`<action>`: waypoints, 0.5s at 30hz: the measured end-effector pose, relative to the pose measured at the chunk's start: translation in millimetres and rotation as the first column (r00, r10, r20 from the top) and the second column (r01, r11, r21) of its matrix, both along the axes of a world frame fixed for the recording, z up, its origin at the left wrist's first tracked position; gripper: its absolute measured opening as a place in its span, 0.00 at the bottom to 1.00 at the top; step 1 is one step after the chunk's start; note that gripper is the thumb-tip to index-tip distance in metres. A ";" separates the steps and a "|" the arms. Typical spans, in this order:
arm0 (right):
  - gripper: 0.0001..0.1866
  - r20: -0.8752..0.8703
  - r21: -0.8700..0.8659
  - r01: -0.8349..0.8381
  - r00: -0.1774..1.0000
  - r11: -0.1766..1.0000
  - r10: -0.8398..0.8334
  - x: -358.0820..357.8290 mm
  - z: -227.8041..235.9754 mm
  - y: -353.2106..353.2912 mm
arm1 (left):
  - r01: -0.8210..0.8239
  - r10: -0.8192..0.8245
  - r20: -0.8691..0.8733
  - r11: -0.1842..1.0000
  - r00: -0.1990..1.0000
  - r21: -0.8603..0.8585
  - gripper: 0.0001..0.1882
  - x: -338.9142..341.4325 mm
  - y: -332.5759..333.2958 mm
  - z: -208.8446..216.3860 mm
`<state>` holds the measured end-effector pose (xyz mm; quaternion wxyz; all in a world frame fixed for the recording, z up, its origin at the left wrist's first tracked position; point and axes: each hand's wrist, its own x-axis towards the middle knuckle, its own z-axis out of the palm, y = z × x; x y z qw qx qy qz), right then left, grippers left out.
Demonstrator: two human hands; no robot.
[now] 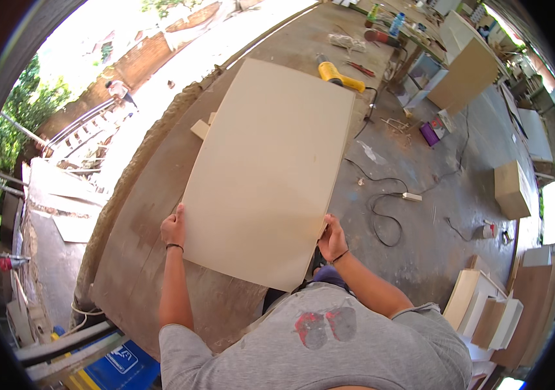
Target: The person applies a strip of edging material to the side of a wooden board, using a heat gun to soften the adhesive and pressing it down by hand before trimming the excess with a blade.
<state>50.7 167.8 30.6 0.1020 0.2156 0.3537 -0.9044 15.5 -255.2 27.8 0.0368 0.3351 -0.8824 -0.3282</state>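
Note:
A large cream-coloured rectangular board (267,169) spans the space in front of me, its near end close to my body. My left hand (174,227) is closed on its left edge, near the lower corner. On the opposite edge, my right hand (333,238) grips the board too. Fingers of both hands are partly hidden by the board. Beneath it lies a brown wooden worktop (131,250), and small wood offcuts (201,129) poke out past the board's left side. Just beyond the far right corner lies a yellow and black power tool (341,75).
A red and black power tool (381,38) and bottles stand at the far end. To the right, a cable (388,218) with a white connector crosses the grey floor (433,227), near a purple box (429,134). Cabinet pieces (482,305) stand at right. Past the left ledge, a person (120,91) is outdoors.

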 end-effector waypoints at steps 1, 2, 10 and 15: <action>0.08 -0.021 -0.003 -0.019 1.000 1.000 0.019 -7.2 1.2 0.1 | -0.035 0.035 -0.003 0.999 0.999 0.014 0.39 6.9 0.4 7.6; 0.09 -0.026 0.036 -0.044 0.999 0.998 0.045 -18.4 -2.1 3.4 | -0.070 0.070 -0.007 0.997 0.998 0.028 0.39 13.0 2.4 12.6; 0.30 0.004 0.688 -0.335 0.889 0.643 0.459 -186.8 52.0 37.6 | -0.246 0.437 -0.297 0.824 0.849 0.510 0.30 59.5 117.5 18.2; 0.26 -0.041 0.861 -0.280 0.794 0.425 0.607 -266.3 76.7 51.2 | -0.430 0.694 -0.168 0.598 0.700 0.676 0.28 74.7 233.8 13.2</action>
